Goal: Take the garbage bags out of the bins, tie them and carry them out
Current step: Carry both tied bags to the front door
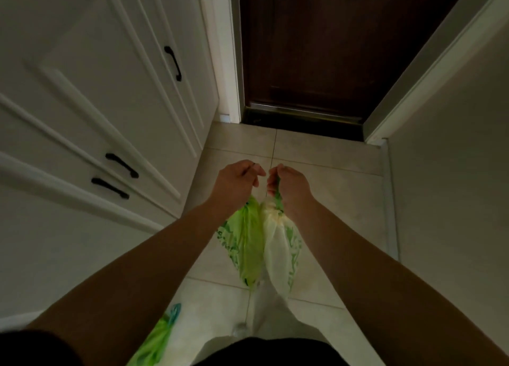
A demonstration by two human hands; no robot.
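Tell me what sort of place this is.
Probably a home entryway: a dark wooden door with a metal threshold ahead, white cabinets alongside, and a tiled floor.

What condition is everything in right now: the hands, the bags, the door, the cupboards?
Left hand: closed on the green bag's top.
Right hand: closed on the pale bag's top.
Green bag: hanging, gathered at the neck.
Pale bag: hanging beside it, neck bunched.
Third bag: low, near the body.
Dark door: shut.
White cupboard doors: shut.

The pale, glossy tiled floor [325, 189] lay underfoot; whether the green-and-white plastic bags [264, 244] touched it was unclear.
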